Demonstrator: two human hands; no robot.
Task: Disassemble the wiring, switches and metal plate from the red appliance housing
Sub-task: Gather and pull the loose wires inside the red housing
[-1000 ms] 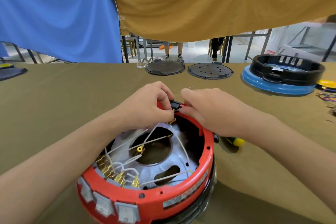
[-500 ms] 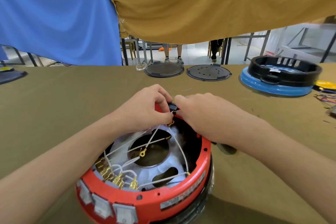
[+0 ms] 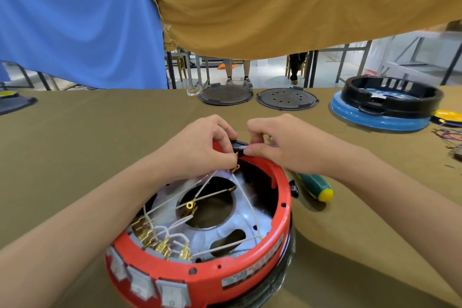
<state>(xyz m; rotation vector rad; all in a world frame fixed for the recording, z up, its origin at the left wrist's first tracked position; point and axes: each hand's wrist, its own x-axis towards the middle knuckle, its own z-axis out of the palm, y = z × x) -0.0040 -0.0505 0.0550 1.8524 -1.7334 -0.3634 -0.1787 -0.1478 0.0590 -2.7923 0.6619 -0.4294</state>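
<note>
The round red housing stands upside down near the table's front edge. Inside lie a silvery metal plate with large holes, white wires and brass terminals. Three white rocker switches sit in the front wall. At the far rim is a small black connector. My left hand pinches a brass terminal on a wire at that connector. My right hand pinches the black connector from the right.
A green and yellow screwdriver lies right of the housing, under my right wrist. Two dark round lids sit at the table's far edge. A black ring on a blue base stands far right, with loose coloured wires beside it.
Both hands stay at the connector on the far rim. The screwdriver, briefly hidden under my right wrist, shows again. The view shifted slightly.
</note>
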